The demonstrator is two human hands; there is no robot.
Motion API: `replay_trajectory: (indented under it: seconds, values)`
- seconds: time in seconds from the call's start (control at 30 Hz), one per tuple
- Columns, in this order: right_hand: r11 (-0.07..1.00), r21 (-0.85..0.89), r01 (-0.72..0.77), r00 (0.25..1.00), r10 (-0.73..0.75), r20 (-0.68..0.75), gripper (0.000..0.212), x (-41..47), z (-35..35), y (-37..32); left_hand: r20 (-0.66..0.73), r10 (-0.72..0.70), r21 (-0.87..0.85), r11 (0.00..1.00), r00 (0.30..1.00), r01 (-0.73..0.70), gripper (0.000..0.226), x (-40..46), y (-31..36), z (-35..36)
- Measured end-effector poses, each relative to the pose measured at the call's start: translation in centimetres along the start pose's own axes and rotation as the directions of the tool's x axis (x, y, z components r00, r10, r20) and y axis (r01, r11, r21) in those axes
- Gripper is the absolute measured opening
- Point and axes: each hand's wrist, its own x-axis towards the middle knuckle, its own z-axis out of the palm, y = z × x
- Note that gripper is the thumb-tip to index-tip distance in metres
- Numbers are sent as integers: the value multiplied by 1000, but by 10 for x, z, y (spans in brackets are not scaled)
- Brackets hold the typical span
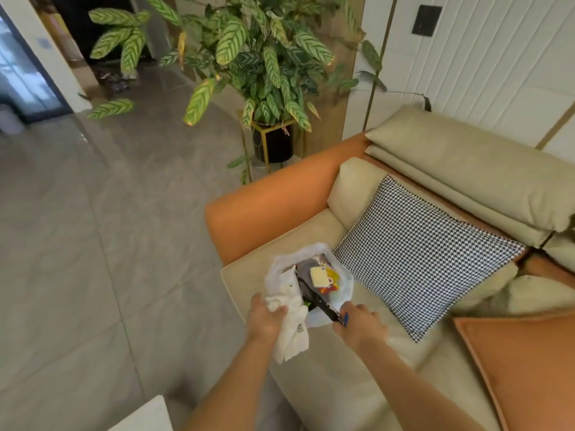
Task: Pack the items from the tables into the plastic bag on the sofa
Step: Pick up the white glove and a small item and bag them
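A checked cushion (417, 256) lies just right of the bag (281, 269) on the sofa (342, 384), with a plant (249, 57) beyond the orange armrest (270, 209). The white, crumpled bag gapes open over a pale card (318, 275) and coloured packets. Your left hand (264, 318) grips white cloth (291, 334) at the bag's near edge; your right hand (357, 325) clasps a dark stick-like thing (317, 301) poking into the bag.

Dark item (314, 295) in plastic bag (281, 269) blurred, maybe remote; white table (146, 415) cut off.
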Motion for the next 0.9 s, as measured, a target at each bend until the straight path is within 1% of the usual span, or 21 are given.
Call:
replay_trajectory:
  seconds: [0.1, 0.13, 0.27, 0.33, 0.53, 0.63, 0.73, 0.9]
  values:
    - [1000, 10, -16, 998, 16, 59, 29, 31, 3, 4, 23, -23, 33, 999, 999, 22, 53, 25, 14, 18]
    - [1000, 9, -18, 997, 17, 75, 29, 43, 5, 6, 23, -22, 33, 999, 1000, 21, 54, 34, 18, 24]
    - [1000, -2, 6, 993, -6, 119, 27, 96, 10, 10, 11, -86, -8, 996, 996, 86, 68, 77, 28, 52]
    - [1000, 7, 8, 990, -9, 142, 28, 125, 12, 8, -1, -100, 24, 995, 995, 100, 74, 100, 33, 65]
    - [999, 41, 18, 983, -25, 180, 36, 208, 32, -1, 24, -98, 77, 992, 995, 96, 78, 172, 29, 99]
    - [998, 43, 36, 985, -43, 164, 31, 245, 46, -7, 54, -55, 115, 992, 997, 49, 80, 207, 20, 116]
    - [999, 35, 39, 991, -43, 124, 26, 280, 66, -9, 74, 22, 171, 985, 997, -35, 80, 240, 12, 131]
    - [992, 87, 87, 991, -95, 94, 35, 319, 104, -9, 115, 115, 191, 972, 987, -136, 89, 278, 8, 150]
